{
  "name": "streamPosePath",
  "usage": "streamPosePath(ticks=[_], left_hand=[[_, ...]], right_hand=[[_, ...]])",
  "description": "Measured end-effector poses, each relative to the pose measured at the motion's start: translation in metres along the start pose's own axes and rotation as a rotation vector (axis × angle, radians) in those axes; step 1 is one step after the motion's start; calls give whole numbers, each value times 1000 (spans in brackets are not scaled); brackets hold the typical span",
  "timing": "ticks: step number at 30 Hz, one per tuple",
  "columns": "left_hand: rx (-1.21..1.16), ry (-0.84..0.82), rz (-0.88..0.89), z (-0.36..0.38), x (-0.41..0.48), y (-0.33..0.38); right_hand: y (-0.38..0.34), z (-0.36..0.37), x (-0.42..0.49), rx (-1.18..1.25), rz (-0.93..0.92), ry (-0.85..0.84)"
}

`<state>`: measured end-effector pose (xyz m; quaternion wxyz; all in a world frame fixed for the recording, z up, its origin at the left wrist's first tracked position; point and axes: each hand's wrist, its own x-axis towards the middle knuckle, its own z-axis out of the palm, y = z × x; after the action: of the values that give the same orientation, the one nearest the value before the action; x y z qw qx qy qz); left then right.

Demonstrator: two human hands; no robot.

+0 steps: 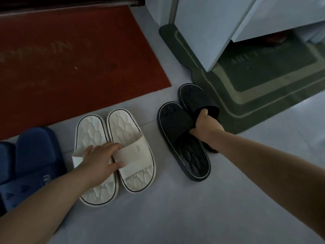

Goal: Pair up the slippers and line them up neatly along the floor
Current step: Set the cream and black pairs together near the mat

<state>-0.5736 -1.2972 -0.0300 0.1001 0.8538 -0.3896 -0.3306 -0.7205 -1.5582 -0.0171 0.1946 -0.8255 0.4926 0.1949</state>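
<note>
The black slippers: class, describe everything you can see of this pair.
The black slippers are two open-toed slides with quilted footbeds, pale piping round the soles and wide dark straps, seemingly foam or rubber. They lie side by side on the grey floor, the right one set further forward, touching or overlapping the green mat. The right hand grips both straps together.

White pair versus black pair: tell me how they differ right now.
The white pair lies flush, side by side on bare floor; the black pair overlaps, staggered, one slipper reaching the green mat. The left hand grips the white straps; the right hand grips the black ones. Both are open-toe slides with quilted footbeds.
</note>
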Motion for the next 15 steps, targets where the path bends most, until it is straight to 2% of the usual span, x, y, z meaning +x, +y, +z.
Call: streamPosePath(ticks=[8, 15], left_hand=[[13, -17, 3, -1, -5, 0], [19, 19, 31, 1, -12, -1]], right_hand=[[-12, -6, -15, 145, -225, 148], [-28, 5, 8, 194, -99, 211]])
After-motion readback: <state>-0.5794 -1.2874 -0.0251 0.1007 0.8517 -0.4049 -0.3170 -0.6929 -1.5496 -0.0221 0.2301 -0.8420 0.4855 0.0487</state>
